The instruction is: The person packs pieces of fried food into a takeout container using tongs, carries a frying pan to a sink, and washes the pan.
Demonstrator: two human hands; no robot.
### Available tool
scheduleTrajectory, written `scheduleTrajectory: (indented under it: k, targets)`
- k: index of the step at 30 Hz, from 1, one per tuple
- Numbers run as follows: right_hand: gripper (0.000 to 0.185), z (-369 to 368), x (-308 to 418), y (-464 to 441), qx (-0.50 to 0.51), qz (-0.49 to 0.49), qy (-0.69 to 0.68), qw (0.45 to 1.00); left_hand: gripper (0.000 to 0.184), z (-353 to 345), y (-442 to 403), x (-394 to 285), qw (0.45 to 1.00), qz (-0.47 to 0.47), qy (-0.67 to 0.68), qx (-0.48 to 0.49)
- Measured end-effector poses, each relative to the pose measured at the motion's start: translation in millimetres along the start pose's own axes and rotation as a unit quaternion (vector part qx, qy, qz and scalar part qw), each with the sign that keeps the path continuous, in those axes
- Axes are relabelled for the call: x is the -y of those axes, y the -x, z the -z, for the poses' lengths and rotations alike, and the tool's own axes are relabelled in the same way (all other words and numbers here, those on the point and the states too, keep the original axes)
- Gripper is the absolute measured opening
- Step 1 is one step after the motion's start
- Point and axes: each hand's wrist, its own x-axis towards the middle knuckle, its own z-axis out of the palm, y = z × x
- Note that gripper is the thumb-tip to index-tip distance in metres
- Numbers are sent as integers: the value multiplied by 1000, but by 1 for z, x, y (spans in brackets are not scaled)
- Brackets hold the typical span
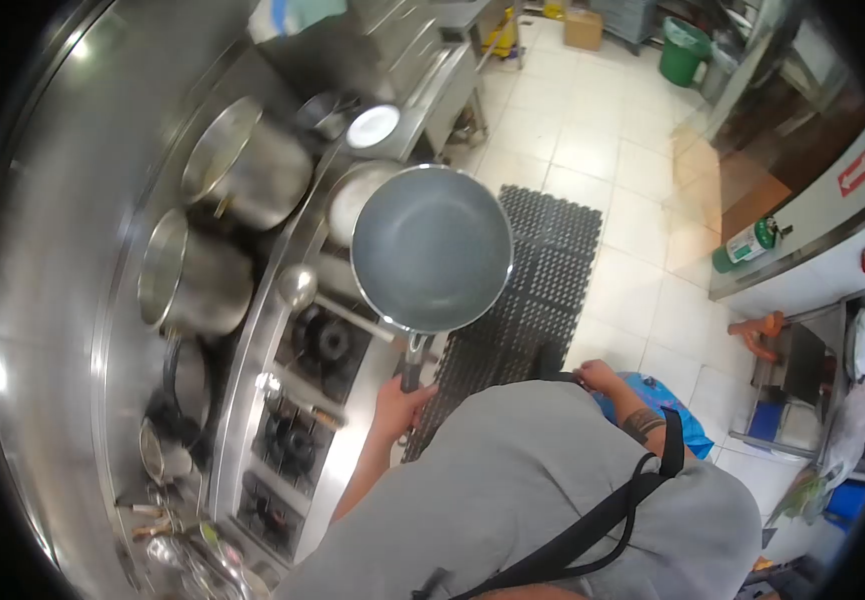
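My left hand (400,408) is wrapped round the black handle of a grey frying pan (433,250). The pan is held up level beside the stove, its inside facing me with nothing in it. At my waist, my right hand (598,377) is closed with the fingers curled; what they hold, if anything, is hidden. Just beyond that forearm shows a blue plastic bag (688,432), and I cannot tell whether the hand touches it. A ladle (299,288) lies across the stove left of the pan, near the burner (325,338).
Two large steel pots (258,175) stand along the back of the stove. A white plate (373,126) lies past the pan. A black rubber mat (553,240) covers part of the tiled floor. To the right are a green gas cylinder (746,245) and a metal shelf (788,448).
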Motion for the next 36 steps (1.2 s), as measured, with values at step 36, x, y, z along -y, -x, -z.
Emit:
scheduleTrajectory:
  k: [36]
  targets:
    - [19, 648, -124, -371, -61, -89, -105, 989, 26, -330, -824, -700, 421, 75, 544, 722]
